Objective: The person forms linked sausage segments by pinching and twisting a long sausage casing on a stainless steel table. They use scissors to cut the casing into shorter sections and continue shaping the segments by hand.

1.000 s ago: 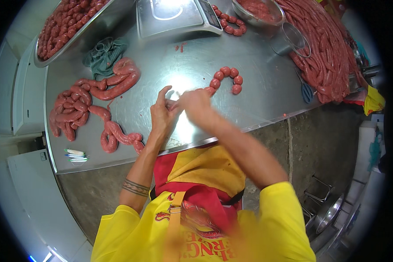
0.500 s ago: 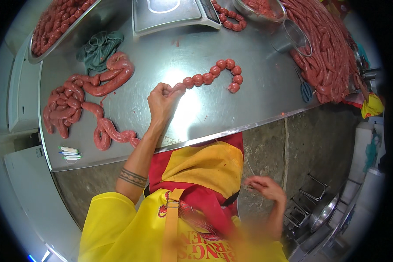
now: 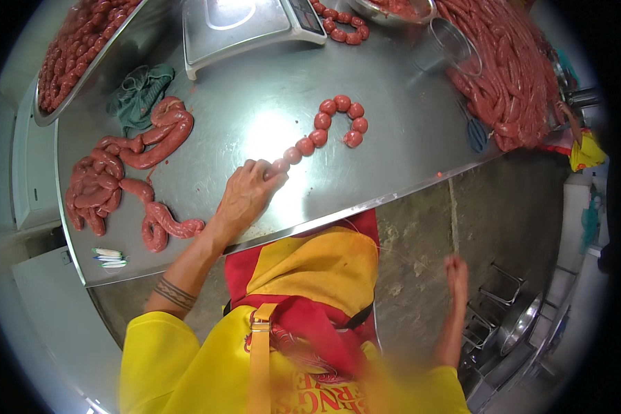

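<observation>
A curved chain of round, glossy red sausage links (image 3: 322, 121) lies on the brushed stainless-steel counter (image 3: 386, 83), its lower left end pinched in the left hand's (image 3: 248, 188) grip. The right hand (image 3: 456, 272) is raised over the floor, off the counter; whether its grip is closed on anything, I cannot tell. Left of the chain sits a heap of thick, pinkish-red sausage (image 3: 93, 183), near a crumpled dark-green cloth (image 3: 139, 96).

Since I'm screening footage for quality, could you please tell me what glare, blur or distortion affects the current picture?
Head view: white glare on the steel table near the left hand; head view: a blurred patch over the yellow shirt; head view: fisheye-bowed edges, black corners.
</observation>
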Motion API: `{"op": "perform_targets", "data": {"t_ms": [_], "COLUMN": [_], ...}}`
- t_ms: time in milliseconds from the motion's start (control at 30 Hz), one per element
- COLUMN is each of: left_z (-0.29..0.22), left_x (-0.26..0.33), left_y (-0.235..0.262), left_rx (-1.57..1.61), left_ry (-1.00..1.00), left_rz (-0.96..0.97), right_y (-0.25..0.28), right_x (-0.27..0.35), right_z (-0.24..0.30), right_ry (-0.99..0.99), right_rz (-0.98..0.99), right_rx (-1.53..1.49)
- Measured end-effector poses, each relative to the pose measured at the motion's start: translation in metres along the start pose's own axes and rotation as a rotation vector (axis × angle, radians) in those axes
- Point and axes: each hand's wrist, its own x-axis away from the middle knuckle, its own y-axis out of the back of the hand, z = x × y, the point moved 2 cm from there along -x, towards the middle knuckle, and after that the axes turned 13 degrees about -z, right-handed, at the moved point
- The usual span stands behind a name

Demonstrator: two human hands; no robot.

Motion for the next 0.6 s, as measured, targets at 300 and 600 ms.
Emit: {"op": "perform_targets", "data": {"t_ms": [300, 600], "left_z": [0.017, 0.054], "left_x": [-0.048, -0.070], "left_y": [-0.028, -0.009], "left_rx": [-0.268, -0.092], "left_ry": [0.249, 0.189], "left_rz": [-0.143, 0.001], "right_y": [-0.081, -0.009], "right_x": [0.006, -0.010], "right_z": [0.459, 0.155], "right_ry": [0.709, 0.480], "right_rz": [-0.543, 0.099], "right_rx": [-0.280, -0.813]}}
